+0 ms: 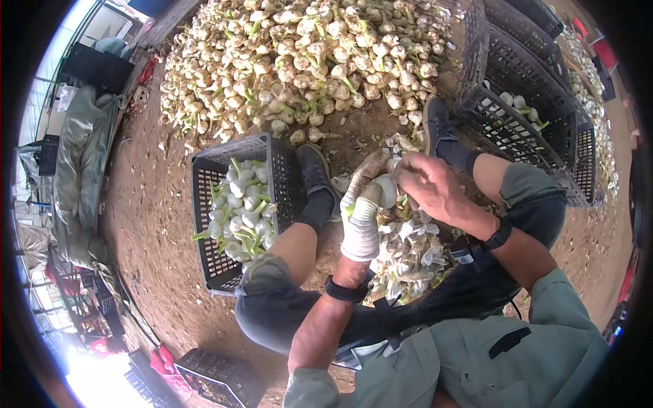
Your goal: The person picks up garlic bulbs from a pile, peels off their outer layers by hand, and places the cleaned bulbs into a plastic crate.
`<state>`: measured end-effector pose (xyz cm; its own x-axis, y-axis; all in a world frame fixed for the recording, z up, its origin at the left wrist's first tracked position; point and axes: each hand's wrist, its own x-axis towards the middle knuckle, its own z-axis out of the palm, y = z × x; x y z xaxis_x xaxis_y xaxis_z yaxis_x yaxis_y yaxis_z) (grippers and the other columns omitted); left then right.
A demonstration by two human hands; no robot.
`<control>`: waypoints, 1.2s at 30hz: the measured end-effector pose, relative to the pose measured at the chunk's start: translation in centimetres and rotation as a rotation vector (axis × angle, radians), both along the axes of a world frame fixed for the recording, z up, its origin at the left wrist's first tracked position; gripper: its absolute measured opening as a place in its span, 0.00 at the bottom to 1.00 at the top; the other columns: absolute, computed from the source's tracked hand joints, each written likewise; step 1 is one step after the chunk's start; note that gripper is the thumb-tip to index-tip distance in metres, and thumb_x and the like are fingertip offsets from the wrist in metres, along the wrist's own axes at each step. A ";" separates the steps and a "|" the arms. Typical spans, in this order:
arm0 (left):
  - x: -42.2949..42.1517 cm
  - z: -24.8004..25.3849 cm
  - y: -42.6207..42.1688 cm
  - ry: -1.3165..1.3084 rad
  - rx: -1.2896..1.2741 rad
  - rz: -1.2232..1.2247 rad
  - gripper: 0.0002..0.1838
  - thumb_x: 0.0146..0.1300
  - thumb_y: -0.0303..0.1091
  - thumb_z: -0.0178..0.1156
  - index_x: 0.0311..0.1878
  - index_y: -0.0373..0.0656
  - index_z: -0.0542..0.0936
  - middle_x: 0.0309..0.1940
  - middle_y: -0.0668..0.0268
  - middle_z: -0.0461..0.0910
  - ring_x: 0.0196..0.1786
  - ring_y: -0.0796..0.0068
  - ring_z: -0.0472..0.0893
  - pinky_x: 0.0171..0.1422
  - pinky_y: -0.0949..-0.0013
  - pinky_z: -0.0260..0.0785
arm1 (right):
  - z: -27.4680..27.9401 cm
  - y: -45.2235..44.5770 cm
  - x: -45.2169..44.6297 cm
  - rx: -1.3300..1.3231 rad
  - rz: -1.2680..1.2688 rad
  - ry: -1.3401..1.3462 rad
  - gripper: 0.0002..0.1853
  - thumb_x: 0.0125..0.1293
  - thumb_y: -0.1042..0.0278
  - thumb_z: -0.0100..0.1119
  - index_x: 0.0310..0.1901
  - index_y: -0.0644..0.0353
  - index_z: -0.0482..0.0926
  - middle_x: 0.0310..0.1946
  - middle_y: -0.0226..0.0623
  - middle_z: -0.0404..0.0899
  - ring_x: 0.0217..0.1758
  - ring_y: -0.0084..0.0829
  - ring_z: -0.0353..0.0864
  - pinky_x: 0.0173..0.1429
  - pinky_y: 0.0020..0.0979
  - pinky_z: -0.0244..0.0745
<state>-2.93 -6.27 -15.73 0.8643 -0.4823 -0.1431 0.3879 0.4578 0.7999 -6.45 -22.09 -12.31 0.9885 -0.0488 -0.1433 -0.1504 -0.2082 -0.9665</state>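
My left hand [364, 211], in a white knitted glove with soiled fingers, is wrapped round a garlic bulb [387, 191] between my knees. A green stem end pokes out on the glove's left side. My bare right hand [428, 185] touches the bulb's right side, its fingers bent and pressed together; whether they pinch a piece of skin is hidden. Beneath both hands lies a heap of peeled-off garlic skins [408, 255]. Left of my left leg, a black crate [204, 183] holds cleaned white bulbs [241, 211] with short green stems.
A large pile of untrimmed garlic [299, 61] covers the ground ahead. Black crates [510, 75] stand at the right, one with some white bulbs inside. Another dark crate [218, 377] is at the lower left. Plastic-covered material [85, 177] lines the left side.
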 end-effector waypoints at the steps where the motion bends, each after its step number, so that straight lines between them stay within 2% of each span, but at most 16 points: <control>1: 0.1 -0.3 -0.2 -0.007 0.003 0.027 0.26 0.70 0.45 0.55 0.64 0.38 0.72 0.40 0.66 0.80 0.35 0.80 0.79 0.32 0.77 0.73 | -0.5 -0.1 -0.1 -0.092 0.016 -0.068 0.07 0.69 0.70 0.56 0.38 0.67 0.75 0.24 0.31 0.72 0.29 0.21 0.72 0.34 0.28 0.70; 6: 0.2 -2.1 -0.2 0.170 0.336 0.009 0.28 0.72 0.58 0.48 0.54 0.40 0.78 0.32 0.66 0.81 0.26 0.82 0.78 0.27 0.77 0.71 | -0.5 -0.1 -0.4 -0.081 -0.023 -0.121 0.05 0.67 0.75 0.53 0.32 0.65 0.73 0.20 0.23 0.64 0.24 0.14 0.66 0.28 0.23 0.64; 8: 0.6 -2.6 0.4 0.270 0.518 -0.157 0.29 0.72 0.59 0.46 0.49 0.40 0.80 0.30 0.66 0.82 0.26 0.80 0.80 0.26 0.77 0.71 | -0.6 -0.4 -0.1 0.069 -0.227 -0.036 0.04 0.65 0.76 0.54 0.33 0.63 0.73 0.20 0.23 0.63 0.24 0.12 0.65 0.26 0.19 0.61; 10: 0.7 -4.4 0.7 0.312 0.459 -0.144 0.27 0.72 0.56 0.48 0.50 0.38 0.80 0.34 0.64 0.83 0.26 0.77 0.81 0.25 0.76 0.72 | -1.0 -1.5 0.6 0.115 -0.290 0.008 0.02 0.65 0.76 0.54 0.36 0.65 0.74 0.22 0.26 0.70 0.25 0.15 0.69 0.29 0.21 0.66; 12: 0.7 -4.7 0.5 0.198 0.258 -0.083 0.26 0.69 0.51 0.49 0.54 0.38 0.79 0.38 0.64 0.84 0.33 0.77 0.82 0.27 0.75 0.73 | -3.8 -3.1 1.2 -0.296 -0.266 -0.217 0.04 0.66 0.74 0.55 0.39 0.65 0.75 0.27 0.32 0.77 0.28 0.19 0.74 0.32 0.25 0.71; 13: 0.9 -2.9 0.7 0.182 0.205 -0.119 0.23 0.67 0.45 0.51 0.57 0.38 0.77 0.40 0.63 0.84 0.35 0.76 0.82 0.30 0.74 0.74 | -5.8 -3.9 1.1 -0.301 -0.217 -0.290 0.05 0.66 0.73 0.56 0.41 0.65 0.76 0.34 0.37 0.81 0.32 0.24 0.78 0.35 0.28 0.73; 14: 0.9 -2.0 0.6 0.179 0.205 -0.121 0.23 0.67 0.45 0.51 0.57 0.38 0.77 0.40 0.63 0.84 0.35 0.76 0.82 0.30 0.74 0.74 | -4.7 -3.6 0.9 -0.301 -0.219 -0.292 0.05 0.66 0.73 0.56 0.41 0.65 0.76 0.34 0.37 0.81 0.32 0.24 0.78 0.35 0.28 0.73; 16: 1.0 -0.8 0.4 0.108 0.160 -0.046 0.23 0.66 0.43 0.53 0.58 0.37 0.76 0.42 0.62 0.83 0.36 0.76 0.82 0.33 0.74 0.75 | -1.4 -2.2 0.4 -0.121 -0.152 0.060 0.06 0.66 0.73 0.56 0.41 0.65 0.75 0.32 0.35 0.80 0.32 0.23 0.78 0.35 0.27 0.73; 18: 0.8 -0.3 0.6 0.115 0.158 -0.011 0.22 0.67 0.42 0.54 0.58 0.36 0.76 0.44 0.62 0.83 0.37 0.76 0.82 0.35 0.74 0.76 | -0.2 -1.4 -0.2 0.014 -0.122 0.033 0.07 0.67 0.69 0.58 0.41 0.64 0.74 0.30 0.33 0.78 0.29 0.22 0.77 0.32 0.28 0.71; 20: 0.6 -0.1 0.7 0.083 0.227 0.023 0.22 0.68 0.42 0.54 0.57 0.36 0.76 0.43 0.63 0.83 0.37 0.77 0.82 0.36 0.74 0.75 | 1.5 -0.4 -0.6 -0.221 0.006 -0.192 0.08 0.68 0.68 0.60 0.39 0.63 0.73 0.28 0.31 0.76 0.25 0.19 0.73 0.29 0.30 0.69; 24: 0.0 -0.4 0.5 0.025 0.323 0.015 0.22 0.68 0.44 0.54 0.56 0.37 0.77 0.43 0.64 0.83 0.37 0.77 0.81 0.36 0.75 0.75 | -2.8 -1.0 0.2 -0.415 -0.103 -0.524 0.06 0.65 0.75 0.60 0.38 0.63 0.72 0.24 0.42 0.74 0.20 0.33 0.73 0.27 0.35 0.67; 25: -0.1 -0.3 0.5 0.054 0.239 0.027 0.21 0.68 0.44 0.54 0.55 0.37 0.77 0.43 0.64 0.83 0.37 0.78 0.81 0.36 0.75 0.75 | -3.2 -1.5 0.6 -0.438 -0.167 -0.478 0.05 0.64 0.76 0.59 0.35 0.64 0.72 0.22 0.45 0.72 0.20 0.42 0.72 0.27 0.36 0.67; 29: 0.3 0.8 0.7 0.067 0.102 0.077 0.19 0.68 0.41 0.55 0.54 0.36 0.77 0.41 0.63 0.83 0.33 0.77 0.81 0.34 0.74 0.76 | -3.0 -2.8 1.2 -0.394 -0.149 -0.272 0.09 0.66 0.72 0.59 0.31 0.63 0.70 0.19 0.42 0.71 0.19 0.39 0.70 0.27 0.36 0.67; 32: 0.3 -0.1 1.1 0.055 0.104 0.120 0.17 0.69 0.37 0.56 0.54 0.35 0.77 0.41 0.64 0.82 0.30 0.78 0.80 0.34 0.75 0.76 | -0.4 -1.0 -0.2 -0.312 -0.076 -0.376 0.13 0.66 0.65 0.60 0.30 0.63 0.69 0.19 0.44 0.68 0.18 0.41 0.67 0.27 0.38 0.66; 34: 0.0 -0.8 1.1 -0.018 0.247 0.123 0.18 0.68 0.41 0.56 0.53 0.38 0.78 0.41 0.66 0.82 0.36 0.80 0.80 0.38 0.76 0.74 | 0.5 -0.5 -0.5 -0.374 0.001 -0.259 0.15 0.67 0.62 0.60 0.29 0.63 0.69 0.19 0.48 0.67 0.21 0.47 0.69 0.27 0.41 0.66; 36: -0.2 -0.4 0.8 -0.043 0.239 0.114 0.17 0.68 0.40 0.56 0.53 0.37 0.78 0.42 0.64 0.83 0.37 0.79 0.81 0.39 0.75 0.74 | -0.5 -0.5 -0.3 -0.580 0.042 -0.471 0.15 0.68 0.64 0.59 0.29 0.63 0.68 0.20 0.49 0.69 0.22 0.51 0.72 0.27 0.44 0.66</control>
